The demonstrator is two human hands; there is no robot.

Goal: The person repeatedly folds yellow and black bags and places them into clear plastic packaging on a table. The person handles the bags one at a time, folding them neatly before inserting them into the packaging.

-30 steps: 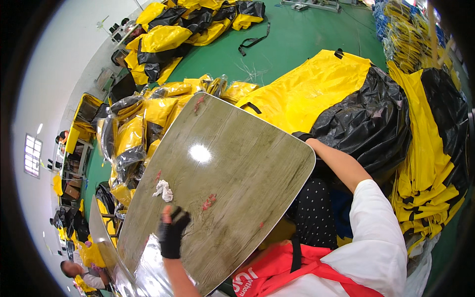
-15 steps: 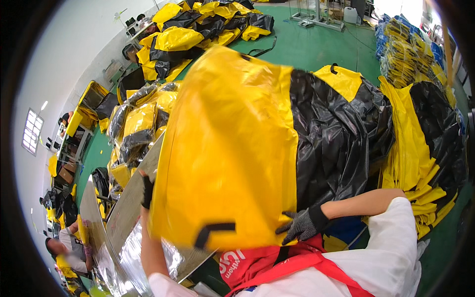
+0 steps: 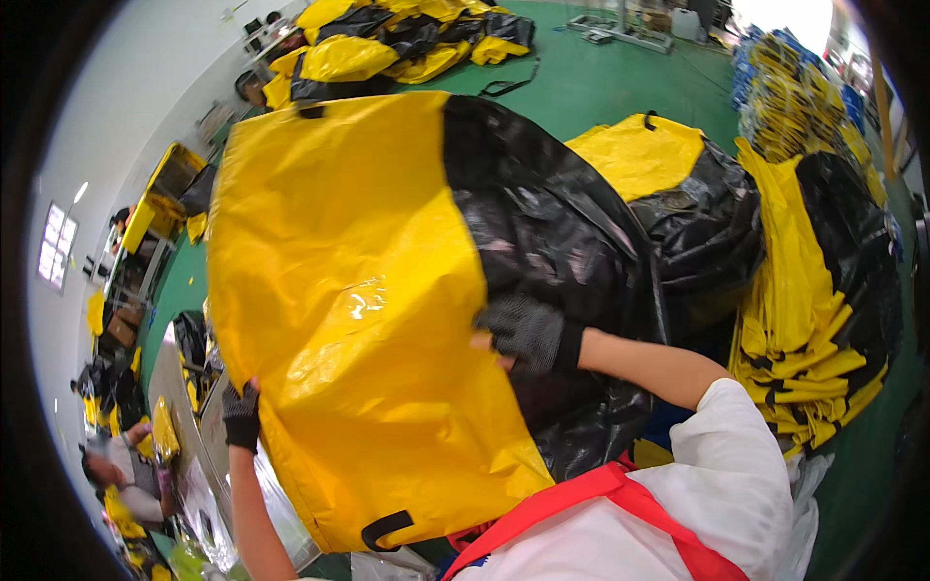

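Observation:
A large bag [image 3: 358,290] of shiny yellow and black coated fabric spreads out in front of me, yellow on the left and black on the right. Short black straps show at its far edge and its near edge. My left hand [image 3: 241,414], in a dark glove with bare fingertips, is closed on the bag's left edge. Over the seam between the two colours lies my right hand [image 3: 531,334], gloved the same way, its fingers reaching left across the fabric. The bag's underside is hidden.
To the right stand a similar bag [image 3: 639,160] and a stack of folded yellow-and-black bags [image 3: 790,281]. Behind them is a plastic-wrapped pile [image 3: 785,97]. More bags [image 3: 358,58] heap on the green floor [image 3: 581,82]. A co-worker [image 3: 126,474] is beside the table [image 3: 174,378] at lower left.
The bag has swung left and flattened, showing more of its black part. My left hand has moved down and left with its edge; my right hand has moved up and left from the near edge.

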